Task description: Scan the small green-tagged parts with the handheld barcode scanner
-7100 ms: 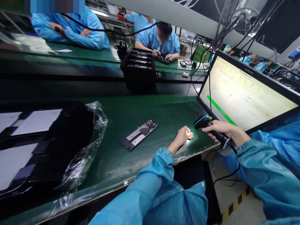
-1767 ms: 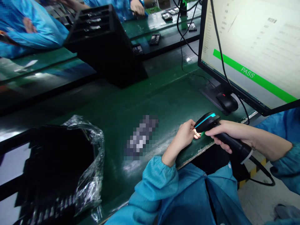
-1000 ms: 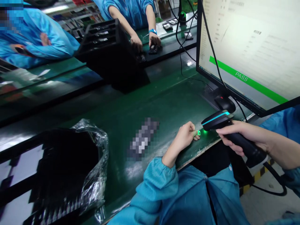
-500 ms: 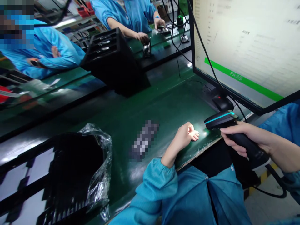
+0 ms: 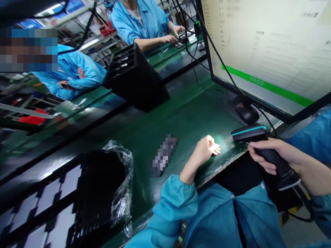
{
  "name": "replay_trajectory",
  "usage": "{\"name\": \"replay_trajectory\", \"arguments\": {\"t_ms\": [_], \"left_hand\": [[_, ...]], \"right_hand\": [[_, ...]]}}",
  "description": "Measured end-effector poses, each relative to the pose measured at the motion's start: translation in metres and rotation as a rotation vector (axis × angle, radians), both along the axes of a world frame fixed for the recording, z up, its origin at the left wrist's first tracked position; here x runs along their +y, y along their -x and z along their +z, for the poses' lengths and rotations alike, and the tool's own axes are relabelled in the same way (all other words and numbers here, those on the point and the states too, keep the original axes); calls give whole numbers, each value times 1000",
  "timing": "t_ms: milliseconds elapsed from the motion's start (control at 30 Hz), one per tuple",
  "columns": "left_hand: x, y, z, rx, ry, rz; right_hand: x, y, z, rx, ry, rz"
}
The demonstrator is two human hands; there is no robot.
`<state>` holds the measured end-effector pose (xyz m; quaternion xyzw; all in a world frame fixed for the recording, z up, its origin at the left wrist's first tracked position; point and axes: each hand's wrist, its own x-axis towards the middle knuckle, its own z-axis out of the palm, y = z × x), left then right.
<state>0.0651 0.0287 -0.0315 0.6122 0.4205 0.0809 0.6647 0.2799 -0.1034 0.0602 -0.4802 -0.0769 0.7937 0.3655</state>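
My right hand (image 5: 269,155) grips the handle of a black barcode scanner (image 5: 249,133) with a blue stripe, its head aimed left over the bench edge. My left hand (image 5: 207,150) rests on the green bench (image 5: 186,120) just left of the scanner head, fingers curled around something small at the fingertips that I cannot make out, lit by the scanner's light. A flat part (image 5: 164,155), blurred out, lies on the mat left of that hand.
A monitor (image 5: 263,51) with a green PASS bar stands at the right, a black mouse (image 5: 246,113) below it. Black trays in a plastic bag (image 5: 77,193) sit at the left. A stack of black trays (image 5: 134,79) stands behind. Other people in blue coats work across the line.
The scanner has drawn back to the right, away from my left hand. The green spot seen a second ago gave way to white light. My view has swung left.
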Motion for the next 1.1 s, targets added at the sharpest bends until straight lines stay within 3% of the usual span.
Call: {"name": "replay_trajectory", "arguments": {"t_ms": [200, 367, 833, 1100], "left_hand": [[1, -1, 1, 14, -17, -7], [1, -1, 2, 5, -14, -25], [1, 4, -13, -98, -5, 8], [1, 4, -14, -150, 7, 15]], "right_hand": [[-9, -2, -13, 40, -36, -26], [1, -4, -15, 0, 7, 31], [50, 34, 34, -351, 113, 273], [61, 53, 45, -470, 141, 343]]}}
